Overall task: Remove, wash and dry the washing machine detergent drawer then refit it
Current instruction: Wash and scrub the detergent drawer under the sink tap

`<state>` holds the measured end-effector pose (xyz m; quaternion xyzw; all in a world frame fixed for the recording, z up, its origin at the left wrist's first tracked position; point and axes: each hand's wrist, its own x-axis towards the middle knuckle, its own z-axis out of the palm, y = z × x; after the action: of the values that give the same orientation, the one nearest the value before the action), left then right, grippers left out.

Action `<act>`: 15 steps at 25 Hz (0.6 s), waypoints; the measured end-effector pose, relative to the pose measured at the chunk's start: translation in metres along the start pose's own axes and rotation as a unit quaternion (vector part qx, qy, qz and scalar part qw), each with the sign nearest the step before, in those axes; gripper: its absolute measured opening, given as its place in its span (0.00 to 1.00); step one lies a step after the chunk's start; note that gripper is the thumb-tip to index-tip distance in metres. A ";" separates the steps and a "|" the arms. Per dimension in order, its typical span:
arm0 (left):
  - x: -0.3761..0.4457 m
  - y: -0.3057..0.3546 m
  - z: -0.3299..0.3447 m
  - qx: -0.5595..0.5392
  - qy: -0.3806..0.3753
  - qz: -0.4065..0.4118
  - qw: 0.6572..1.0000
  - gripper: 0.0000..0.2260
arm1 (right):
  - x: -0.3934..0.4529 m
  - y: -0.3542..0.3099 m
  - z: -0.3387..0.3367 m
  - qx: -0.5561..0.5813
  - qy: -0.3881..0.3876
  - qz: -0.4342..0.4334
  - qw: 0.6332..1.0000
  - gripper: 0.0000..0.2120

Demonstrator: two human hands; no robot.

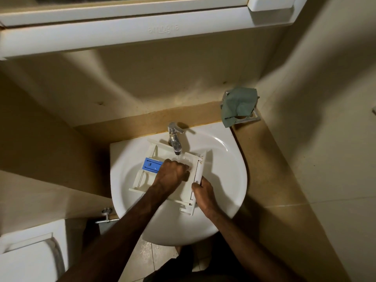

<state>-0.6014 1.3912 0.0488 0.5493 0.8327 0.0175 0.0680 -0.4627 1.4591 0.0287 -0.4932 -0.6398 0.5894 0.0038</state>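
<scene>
The drawer (175,176), a white hard-plastic tray of angular compartments, lies across the basin of the sink (221,180), a glossy white ceramic bowl with a rounded front. Its flat front panel stands at the 3 o'clock end; a blue rectangular insert (151,164) sits at its 9 o'clock end. A chrome tap (175,139) at the sink's 12 o'clock runs a thin stream of water into the drawer's middle compartment.

The left hand (173,173) reaches into that compartment with its fingers curled under, knuckles up, right beneath the stream. The fingertips are hidden by the hand's own back and blurred by the water, so whether they hold anything cannot be told. The right hand (203,193) grasps the front panel at the drawer's 4 o'clock corner, thumb on the inner face, fingers wrapped behind and out of sight.

At 1 o'clock from the sink a crumpled green cloth (239,104) drapes over a small wire holder (254,117), covering most of it. The wall and ledge are matte beige. A white cabinet (126,23) with faint embossed lettering, unreadable, spans the top and is cut off by the frame. At 8 o'clock a white toilet cistern (30,251) is partly cut off, with a small metal valve (106,212) near it.
</scene>
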 end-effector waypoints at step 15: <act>0.003 -0.011 -0.008 -0.107 0.045 -0.095 0.989 0.08 | -0.020 -0.023 -0.028 0.067 0.009 0.001 0.998 0.06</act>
<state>-0.6137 1.3902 0.0551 0.4563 0.8764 0.1244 0.0901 -0.4507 1.4716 0.0660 -0.4972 -0.5986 0.6267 0.0420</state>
